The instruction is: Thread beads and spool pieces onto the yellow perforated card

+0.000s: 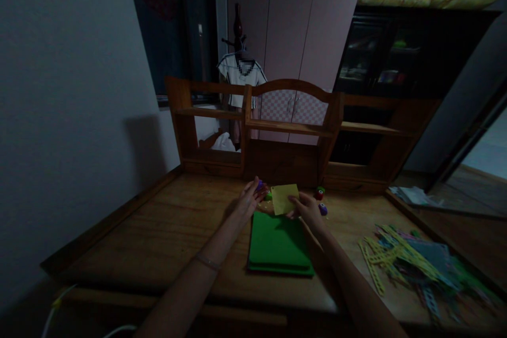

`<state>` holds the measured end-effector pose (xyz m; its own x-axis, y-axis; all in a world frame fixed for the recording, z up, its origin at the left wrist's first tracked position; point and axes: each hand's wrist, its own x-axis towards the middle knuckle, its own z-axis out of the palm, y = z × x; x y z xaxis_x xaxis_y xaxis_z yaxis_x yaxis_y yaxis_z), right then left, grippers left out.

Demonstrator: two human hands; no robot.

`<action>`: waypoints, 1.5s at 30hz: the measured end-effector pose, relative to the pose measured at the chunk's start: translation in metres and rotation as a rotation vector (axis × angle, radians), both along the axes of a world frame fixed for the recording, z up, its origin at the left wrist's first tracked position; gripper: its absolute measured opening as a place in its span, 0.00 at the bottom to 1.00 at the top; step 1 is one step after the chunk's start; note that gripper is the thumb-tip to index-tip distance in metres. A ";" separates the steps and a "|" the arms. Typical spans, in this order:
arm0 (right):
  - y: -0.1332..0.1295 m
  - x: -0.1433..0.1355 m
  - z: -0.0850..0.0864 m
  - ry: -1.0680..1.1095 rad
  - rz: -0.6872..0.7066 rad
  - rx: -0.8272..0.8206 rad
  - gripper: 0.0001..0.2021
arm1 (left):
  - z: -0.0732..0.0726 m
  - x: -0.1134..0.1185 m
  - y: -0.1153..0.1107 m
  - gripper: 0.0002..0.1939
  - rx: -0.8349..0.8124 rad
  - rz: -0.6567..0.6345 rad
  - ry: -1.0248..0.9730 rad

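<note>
A small yellow sheet [283, 199] is pinched in my right hand [304, 207], held upright above the far edge of a green stack of sheets [279, 243]. Just left of the yellow sheet, my left hand [252, 195] is closed around a small purple object [259, 186]. A bright green piece [269, 196] lies between the hands, with tiny pale bits near it. To the right of my right hand stand a red and green figure with eyes [320, 193] and a purple one [322, 209].
A messy pile of yellow, blue and green strips [412, 259] covers the right side of the wooden table [158, 227]. A wooden shelf unit [291, 127] rises along the back edge. A wall borders the left side.
</note>
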<state>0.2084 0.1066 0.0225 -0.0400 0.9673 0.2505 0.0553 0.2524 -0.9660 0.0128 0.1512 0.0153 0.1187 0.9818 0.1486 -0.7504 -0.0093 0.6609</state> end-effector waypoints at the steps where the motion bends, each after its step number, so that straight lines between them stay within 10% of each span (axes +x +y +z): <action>1: 0.001 -0.001 -0.002 0.021 0.003 -0.001 0.17 | -0.001 0.000 0.001 0.17 0.007 -0.004 0.007; 20: 0.003 0.003 0.000 -0.026 -0.196 0.160 0.18 | -0.009 0.009 0.006 0.24 0.216 0.055 0.566; 45: 0.003 0.001 -0.002 0.054 -0.159 0.159 0.17 | -0.004 0.008 0.001 0.28 0.214 0.021 0.528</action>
<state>0.2091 0.1094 0.0208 0.1278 0.9083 0.3983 0.0557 0.3944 -0.9172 0.0206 0.1522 0.0112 0.2111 0.9394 0.2700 -0.3171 -0.1955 0.9280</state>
